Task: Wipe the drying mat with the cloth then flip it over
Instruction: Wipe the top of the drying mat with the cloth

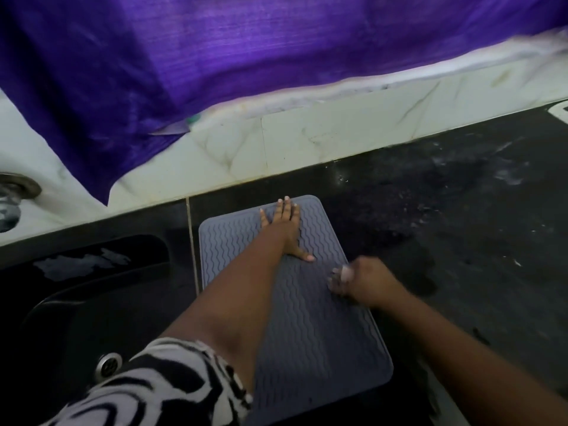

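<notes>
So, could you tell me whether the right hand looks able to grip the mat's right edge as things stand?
Probably yes. The right hand is blurred but already at the mat's right edge, with only bare counter beside it. The left hand presses flat further back, out of its way.

I see grey mat (pixel 310 327) flat on black counter (pixel 461 210), left hand (pixel 284 229) spread flat on its far end, right hand (pixel 359 282) blurred, curled at its right edge, black sink (pixel 92 302) left, purple cloth (pixel 153 72) hanging behind.

Counter (pixel 461 241) right of mat (pixel 307 333) open; sink (pixel 92 302) left
</notes>
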Demonstrator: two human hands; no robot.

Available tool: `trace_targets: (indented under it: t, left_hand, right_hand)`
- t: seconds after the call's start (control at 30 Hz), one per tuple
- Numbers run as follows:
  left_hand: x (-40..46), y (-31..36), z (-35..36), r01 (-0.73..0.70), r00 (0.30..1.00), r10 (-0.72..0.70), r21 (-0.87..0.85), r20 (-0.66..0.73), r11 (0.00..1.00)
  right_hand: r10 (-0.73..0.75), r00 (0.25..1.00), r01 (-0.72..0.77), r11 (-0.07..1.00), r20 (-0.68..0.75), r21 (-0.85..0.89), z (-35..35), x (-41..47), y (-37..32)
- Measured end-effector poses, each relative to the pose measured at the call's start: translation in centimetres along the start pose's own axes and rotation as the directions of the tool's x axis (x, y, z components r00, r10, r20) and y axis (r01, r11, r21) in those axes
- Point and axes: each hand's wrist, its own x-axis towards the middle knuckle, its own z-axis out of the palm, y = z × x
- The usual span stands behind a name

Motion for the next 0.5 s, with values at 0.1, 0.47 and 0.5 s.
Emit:
trace_targets:
  t: [0.1, 0.47, 0.5]
  left_hand:
    - [-1.1, 0.7, 1.4, 0.048, 0.999, -0.049, -0.036, -0.019, 0.998]
    - [-2.0, 0.9, 1.7, 0.137, 0.990, -0.139, -0.105, -0.015, 0.985]
    - [-2.1, 0.8, 1.7, 0.126, 0.992, -0.128, -0.117, -0.014, 0.985]
  right_hand:
    - [-0.138, 0.984, 0.152, 0.980, -0.117, 0.126, -3.0, 4.5, -3.8]
    - [-0.263, 0.945, 0.208, 0.942, -0.193, -0.264, 3.3, 1.3, 0.2]
    - [-0.249, 0.947, 0.198, 0.950, -0.201, -0.243, 3.9, -0.7, 1.4]
